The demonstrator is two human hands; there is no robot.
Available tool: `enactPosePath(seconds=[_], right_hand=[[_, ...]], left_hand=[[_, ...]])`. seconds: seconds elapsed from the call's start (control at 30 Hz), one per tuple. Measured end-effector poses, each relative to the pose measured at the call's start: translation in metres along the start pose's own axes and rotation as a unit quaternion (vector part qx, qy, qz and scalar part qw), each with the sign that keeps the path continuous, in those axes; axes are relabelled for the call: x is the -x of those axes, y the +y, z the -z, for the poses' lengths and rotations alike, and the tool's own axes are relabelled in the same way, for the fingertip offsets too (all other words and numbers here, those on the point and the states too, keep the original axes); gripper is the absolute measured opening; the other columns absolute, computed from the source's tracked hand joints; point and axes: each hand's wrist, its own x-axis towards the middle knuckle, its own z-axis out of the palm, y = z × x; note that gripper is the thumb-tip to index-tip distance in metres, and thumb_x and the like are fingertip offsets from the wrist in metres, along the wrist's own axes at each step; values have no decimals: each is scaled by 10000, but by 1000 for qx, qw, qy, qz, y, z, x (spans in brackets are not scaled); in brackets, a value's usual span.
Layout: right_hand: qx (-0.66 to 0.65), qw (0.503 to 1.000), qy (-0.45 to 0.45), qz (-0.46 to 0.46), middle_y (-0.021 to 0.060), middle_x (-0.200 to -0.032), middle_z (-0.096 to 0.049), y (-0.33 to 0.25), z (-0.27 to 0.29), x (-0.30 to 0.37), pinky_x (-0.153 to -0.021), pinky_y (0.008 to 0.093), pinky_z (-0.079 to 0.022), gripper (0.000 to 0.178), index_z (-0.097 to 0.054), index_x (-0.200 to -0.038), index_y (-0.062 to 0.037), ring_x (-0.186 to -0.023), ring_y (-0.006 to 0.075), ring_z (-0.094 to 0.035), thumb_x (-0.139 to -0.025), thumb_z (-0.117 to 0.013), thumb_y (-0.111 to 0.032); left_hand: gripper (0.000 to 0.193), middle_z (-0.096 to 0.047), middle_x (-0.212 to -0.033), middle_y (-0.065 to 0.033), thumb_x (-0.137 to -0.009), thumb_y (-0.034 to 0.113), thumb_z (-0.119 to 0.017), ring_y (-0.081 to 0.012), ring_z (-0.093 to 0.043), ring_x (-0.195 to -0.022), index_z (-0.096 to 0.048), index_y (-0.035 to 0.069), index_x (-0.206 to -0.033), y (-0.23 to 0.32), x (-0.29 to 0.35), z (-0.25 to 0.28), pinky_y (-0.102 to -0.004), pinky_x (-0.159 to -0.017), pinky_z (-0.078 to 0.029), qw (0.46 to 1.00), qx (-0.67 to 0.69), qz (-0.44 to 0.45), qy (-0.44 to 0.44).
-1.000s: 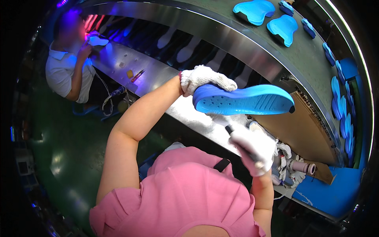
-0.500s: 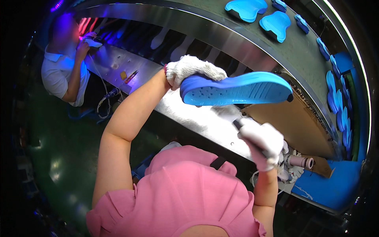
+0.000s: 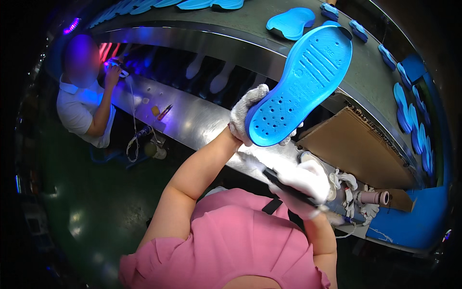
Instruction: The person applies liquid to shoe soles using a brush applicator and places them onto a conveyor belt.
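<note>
My left hand point(image 3: 246, 111), in a white knit glove, is closed round the toe end of a blue shoe sole point(image 3: 301, 82). The sole is raised and tilted, its grooved and holed face turned toward me, hiding part of the fingers. Below it, my right hand point(image 3: 308, 180), also in a white glove and smeared by motion, is closed on a black-handled tool point(image 3: 284, 185). That tool points up and left, with a pale blurred end near the metal bench point(image 3: 185, 108). It stays apart from the sole; its exact kind is too blurred to tell.
Blue soles point(image 3: 291, 23) lie along the green conveyor belt point(image 3: 250, 21). A cardboard sheet point(image 3: 358, 149) leans at right, beside loose white gloves point(image 3: 346, 180) and a pinkish cylinder point(image 3: 373, 197). At far left sits a co-worker point(image 3: 86, 106) under purple light; a cable point(image 3: 134, 139) hangs nearby.
My left hand has moved right and turned the sole from nearly level to steeply upright, its face now toward me. My right hand has dropped slightly and shifted left with the tool.
</note>
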Motion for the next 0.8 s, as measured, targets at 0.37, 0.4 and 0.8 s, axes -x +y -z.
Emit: enactPosePath(seconds=[0.37,0.4,0.8], right_hand=[[-28,984,130,-115,74,-835,-681,-23,45,69,-728,352,-485,298,-666,-942,-71,-793,222,-620,-740,-883,-92],[-48,966,215,-136,91,-893,-637,-22,48,87,-744,335,-483,347,-608,-986,-46,-823,195,-598,-787,-870,-155],[-18,844,509,-170,87,-1009,-637,-8,90,146,-827,305,-519,344,-590,-1061,22,-906,164,-620,-833,-815,-104]], left_hand=[[923,-597,-1227,-311,-927,687,-502,-420,-681,-1004,-366,-25,-1499,-55,-27,-11,-531,-752,-598,994,26,98,31],[882,-598,-1227,-314,-950,674,-477,-426,-679,-991,-371,-3,-1504,-55,-36,-21,-529,-747,-595,980,0,87,179],[499,-649,-871,-68,-907,445,-712,-129,-601,-740,-601,-8,-1085,-97,-199,-40,-273,-654,-510,699,-690,-133,133]])
